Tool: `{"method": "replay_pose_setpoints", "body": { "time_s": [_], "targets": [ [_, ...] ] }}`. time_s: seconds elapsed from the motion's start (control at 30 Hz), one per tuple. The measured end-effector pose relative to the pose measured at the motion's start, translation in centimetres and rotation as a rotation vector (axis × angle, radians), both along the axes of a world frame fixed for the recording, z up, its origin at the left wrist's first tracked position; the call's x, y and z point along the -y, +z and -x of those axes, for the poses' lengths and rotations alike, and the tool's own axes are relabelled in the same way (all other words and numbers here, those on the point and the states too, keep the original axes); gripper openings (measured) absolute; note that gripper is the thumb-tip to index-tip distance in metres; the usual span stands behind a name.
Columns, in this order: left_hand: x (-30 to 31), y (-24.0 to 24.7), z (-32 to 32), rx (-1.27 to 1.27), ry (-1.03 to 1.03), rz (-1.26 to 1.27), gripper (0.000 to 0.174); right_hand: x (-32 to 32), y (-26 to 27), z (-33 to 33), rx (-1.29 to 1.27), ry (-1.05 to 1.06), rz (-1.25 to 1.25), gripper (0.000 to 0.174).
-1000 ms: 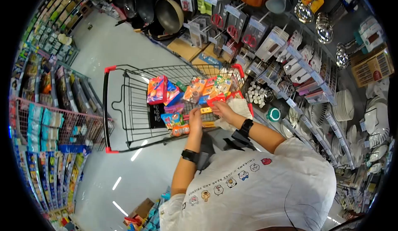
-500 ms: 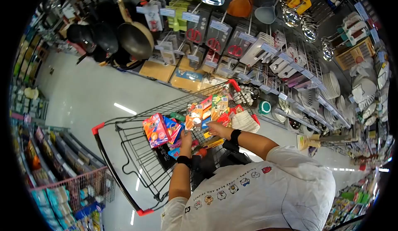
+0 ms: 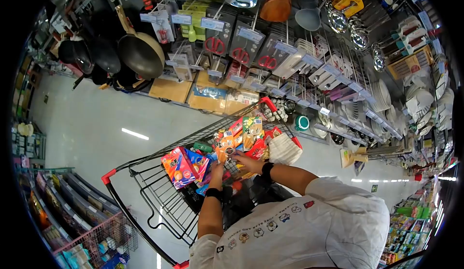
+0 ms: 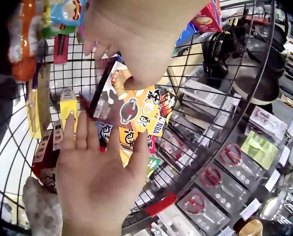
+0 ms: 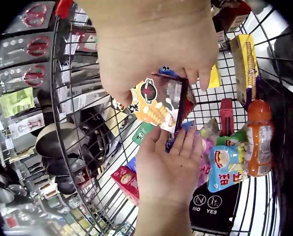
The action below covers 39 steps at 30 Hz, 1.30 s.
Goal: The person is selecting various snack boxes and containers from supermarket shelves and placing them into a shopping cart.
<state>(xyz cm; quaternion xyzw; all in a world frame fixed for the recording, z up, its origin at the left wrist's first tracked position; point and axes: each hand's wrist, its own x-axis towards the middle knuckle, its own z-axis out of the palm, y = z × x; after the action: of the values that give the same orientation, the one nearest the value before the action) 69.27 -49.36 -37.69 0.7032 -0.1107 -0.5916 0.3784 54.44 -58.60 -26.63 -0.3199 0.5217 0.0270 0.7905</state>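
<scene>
An orange-and-dark snack box with pictures of biscuit sticks lies between my two hands, tilted above the cart's contents. My left hand holds one end, its thumb laid over the printed face in the left wrist view. At the opposite end, my right hand grips the box, thumb on the face and fingers on the far side. Several colourful snack packs lie around them in the wire shopping cart. A pink-red box stands left of my left hand, and a cream cloth bag lies right of my right hand.
Past the cart stands a shelf rack with hanging red-handled scissors, pans and ladles. An orange bottle and a blue snack bag lie in the cart. A pink wire basket stands at lower left.
The view has turned, and the cart now appears slanted with its handle lower left. My hands have moved together onto the orange snack box, which appears lifted toward me.
</scene>
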Motion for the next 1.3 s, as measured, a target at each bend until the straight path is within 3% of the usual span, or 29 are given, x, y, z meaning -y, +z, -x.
{"method": "replay_pose_setpoints", "body": {
  "time_s": [0.03, 0.13, 0.23, 0.3, 0.4, 0.5, 0.6, 0.63, 0.8, 0.83, 0.87, 1.0, 1.03, 1.07, 1.13, 1.3],
  "targets": [
    [0.3, 2.3, -0.2, -0.057, -0.045, 0.028, 0.054, 0.1, 0.4, -0.1, 0.034, 0.006, 0.012, 0.077],
    [0.2, 2.0, 0.6, -0.077, -0.062, 0.121, 0.048, 0.2, -1.7, 2.2, 0.358, 0.483, 0.737, 0.066],
    [0.4, 2.8, 1.1, -0.074, -0.032, 0.091, 0.048, 1.0, 0.8, 0.1, 0.015, -0.044, -0.122, 0.054],
    [0.8, 6.2, 1.5, -0.073, 0.026, 0.043, 0.054, 1.1, -0.1, 0.5, 0.038, 0.022, 0.007, 0.051],
    [1.1, 8.3, 2.6, -0.197, 0.340, 0.019, 0.058, 1.1, 2.4, 0.6, 0.094, 0.069, 0.160, 0.055],
    [1.1, 6.5, 3.4, 0.121, 0.357, 0.140, 0.062, 0.8, 2.7, 0.8, -0.040, 0.063, 0.260, 0.056],
    [1.6, 10.8, 5.3, 0.284, 0.473, 0.276, 0.058, 1.2, 1.5, 1.6, 0.020, 0.136, 0.649, 0.050],
    [1.9, 14.6, 6.5, 0.214, 0.559, 0.295, 0.055, 1.2, 1.7, 2.1, 0.115, 0.092, 0.659, 0.050],
    [1.9, 17.4, 12.5, 0.427, 0.800, 0.564, 0.051, 2.4, 4.1, 5.6, 0.338, 0.074, 0.527, 0.061],
    [1.5, 18.0, 14.0, 0.551, 0.796, 0.552, 0.052, 2.5, 5.4, 6.9, 0.379, 0.098, 0.508, 0.063],
    [1.2, 23.3, 16.5, 0.602, 0.759, 0.470, 0.054, 2.5, 7.6, 8.2, 0.420, 0.118, 0.488, 0.065],
    [0.1, 29.8, 23.4, 0.883, 0.873, 0.599, 0.059, 1.9, 14.0, 13.2, 0.695, 0.208, 0.731, 0.070],
    [0.0, 32.7, 25.5, 0.783, 0.982, 0.648, 0.061, 1.4, 17.1, 14.5, 0.775, 0.216, 0.779, 0.071],
    [-0.8, 34.2, 27.0, 0.765, 1.017, 0.641, 0.066, 1.0, 19.9, 15.6, 0.861, 0.229, 0.821, 0.073],
    [-2.5, 35.4, 29.3, 0.986, 1.052, 0.705, 0.066, 0.2, 23.8, 17.0, 0.940, 0.320, 0.976, 0.075],
    [-7.4, 41.1, 35.6, 1.068, 1.248, 0.764, 0.066, -4.5, 28.8, 19.7, 1.199, 0.502, 0.845, 0.073]
  ]
}}
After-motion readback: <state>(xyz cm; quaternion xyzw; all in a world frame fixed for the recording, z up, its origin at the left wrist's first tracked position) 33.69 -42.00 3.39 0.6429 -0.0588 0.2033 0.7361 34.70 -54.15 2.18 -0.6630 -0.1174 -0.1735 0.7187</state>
